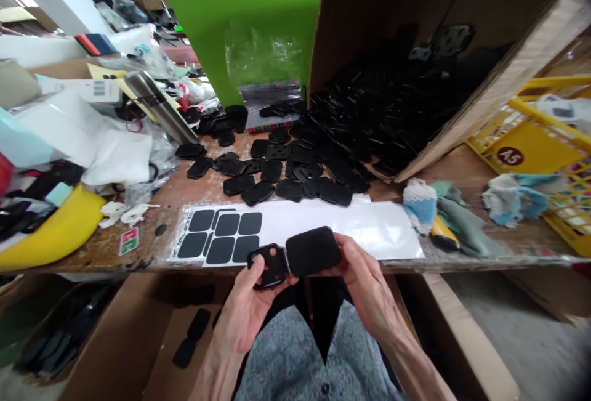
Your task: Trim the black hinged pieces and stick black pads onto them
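Observation:
Both hands hold one black two-part hinged piece (313, 252) in front of the bench edge, its halves folded out flat. My left hand (249, 302) grips the smaller-looking half, which has several round holes, with the thumb on top. My right hand (364, 278) grips the plain, smooth half by its right edge. Just beyond lies a white backing sheet (341, 228) carrying several dark rounded-square stickers (226, 225) at its left end. Many loose black pieces (271, 170) are strewn over the bench behind the sheet.
A cardboard box (443, 136) on its side spills black pieces. A yellow basket (530, 136), cloth scraps (512, 198) and a yellow-handled tool (444, 233) are at the right. Clutter with a yellow curved object (55, 228) fills the left. An open carton (152, 339) sits below the bench.

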Tool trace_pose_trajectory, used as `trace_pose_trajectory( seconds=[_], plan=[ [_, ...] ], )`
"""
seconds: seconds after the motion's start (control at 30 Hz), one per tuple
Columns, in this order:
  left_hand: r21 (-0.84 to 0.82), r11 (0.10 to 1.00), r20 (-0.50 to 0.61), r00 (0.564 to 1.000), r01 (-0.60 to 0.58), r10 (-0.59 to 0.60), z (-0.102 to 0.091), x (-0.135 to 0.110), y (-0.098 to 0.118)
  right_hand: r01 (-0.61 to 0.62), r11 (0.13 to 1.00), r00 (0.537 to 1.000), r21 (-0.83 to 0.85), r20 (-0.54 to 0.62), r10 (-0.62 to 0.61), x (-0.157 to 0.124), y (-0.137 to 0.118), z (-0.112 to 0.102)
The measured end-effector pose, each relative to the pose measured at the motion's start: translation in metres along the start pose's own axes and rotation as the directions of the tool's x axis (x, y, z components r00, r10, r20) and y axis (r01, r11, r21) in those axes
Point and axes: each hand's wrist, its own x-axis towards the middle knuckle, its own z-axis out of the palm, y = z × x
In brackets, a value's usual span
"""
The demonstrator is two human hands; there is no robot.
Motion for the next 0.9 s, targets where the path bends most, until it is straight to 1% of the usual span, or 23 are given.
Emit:
trace_pose_trajectory(
  seconds=[0.07, 0.1, 0.2, 0.23, 0.3, 0.4, 0.47, 0.53, 0.57, 0.63, 0.67, 0.7, 0.73, 0.77, 0.8, 0.83, 0.87, 0.9],
  plan=[
    [-0.012, 1.0, 0.066, 0.998, 0.021, -0.02, 0.0, -0.001, 0.002, -0.02, 0.999, 0.998, 0.047, 0.06, 0.017, -0.001, -0.002, 0.008],
    [-0.034, 0.999, 0.119, 0.993, 0.029, -0.024, -0.001, -0.002, 0.004, -0.035, 0.996, 0.997, 0.083, 0.074, 0.029, -0.001, -0.002, 0.01],
    [-0.105, 0.994, 0.301, 0.954, 0.029, 0.004, -0.002, -0.007, 0.011, -0.142, 0.956, 0.989, 0.256, 0.083, 0.124, 0.001, -0.002, 0.012],
    [-0.109, 0.994, 0.339, 0.94, 0.019, 0.019, -0.003, -0.009, 0.013, -0.186, 0.932, 0.982, 0.31, 0.098, 0.163, 0.002, -0.002, 0.013],
    [-0.089, 0.996, 0.363, 0.931, -0.014, 0.046, -0.002, -0.01, 0.016, -0.26, 0.885, 0.965, 0.386, 0.136, 0.224, 0.005, 0.0, 0.014],
    [-0.062, 0.996, 0.357, 0.931, -0.06, 0.078, 0.002, -0.006, 0.019, -0.311, 0.84, 0.951, 0.444, 0.141, 0.277, 0.011, 0.006, 0.017],
    [-0.059, 0.997, 0.332, 0.941, -0.052, 0.069, 0.007, -0.001, 0.019, -0.302, 0.831, 0.952, 0.468, 0.105, 0.286, 0.014, 0.014, 0.021],
    [-0.074, 0.997, 0.261, 0.964, -0.03, 0.049, 0.012, 0.004, 0.016, -0.254, 0.828, 0.962, 0.5, 0.041, 0.271, 0.014, 0.021, 0.027],
    [-0.076, 0.997, 0.208, 0.977, -0.029, 0.045, 0.015, 0.006, 0.014, -0.223, 0.825, 0.965, 0.519, 0.0, 0.261, 0.013, 0.023, 0.031],
    [-0.052, 0.998, 0.106, 0.993, -0.042, 0.048, 0.018, 0.01, 0.007, -0.166, 0.829, 0.97, 0.534, -0.063, 0.234, 0.011, 0.024, 0.037],
    [-0.02, 0.999, 0.066, 0.997, -0.043, 0.044, 0.018, 0.013, 0.005, -0.138, 0.849, 0.977, 0.509, -0.07, 0.201, 0.011, 0.021, 0.039],
    [0.009, 1.0, 0.054, 0.998, -0.025, 0.025, 0.016, 0.017, 0.003, -0.119, 0.895, 0.988, 0.43, -0.036, 0.148, 0.013, 0.017, 0.037],
    [0.03, 1.0, 0.06, 0.998, 0.005, -0.007, 0.014, 0.022, 0.002, -0.081, 0.95, 0.997, 0.301, 0.005, 0.083, 0.015, 0.012, 0.032],
    [0.052, 0.998, 0.068, 0.997, 0.039, -0.042, 0.011, 0.027, 0.002, -0.02, 0.991, 0.999, 0.131, 0.03, 0.017, 0.019, 0.005, 0.023],
    [0.064, 0.996, 0.075, 0.994, 0.069, -0.074, 0.007, 0.033, 0.003, 0.055, 0.996, 0.998, -0.076, 0.021, -0.054, 0.022, -0.002, 0.009],
    [0.072, 0.993, 0.063, 0.993, 0.096, -0.1, 0.004, 0.038, 0.004, 0.125, 0.939, 0.99, -0.32, -0.028, -0.142, 0.027, -0.01, -0.009],
    [0.076, 0.99, 0.034, 0.992, 0.121, -0.124, 0.001, 0.042, 0.006, 0.153, 0.824, 0.962, -0.546, -0.107, -0.249, 0.031, -0.016, -0.03],
    [0.073, 0.986, -0.01, 0.989, 0.149, -0.149, -0.001, 0.045, 0.008, 0.118, 0.643, 0.91, -0.757, -0.178, -0.376, 0.036, -0.022, -0.053]
  ],
)
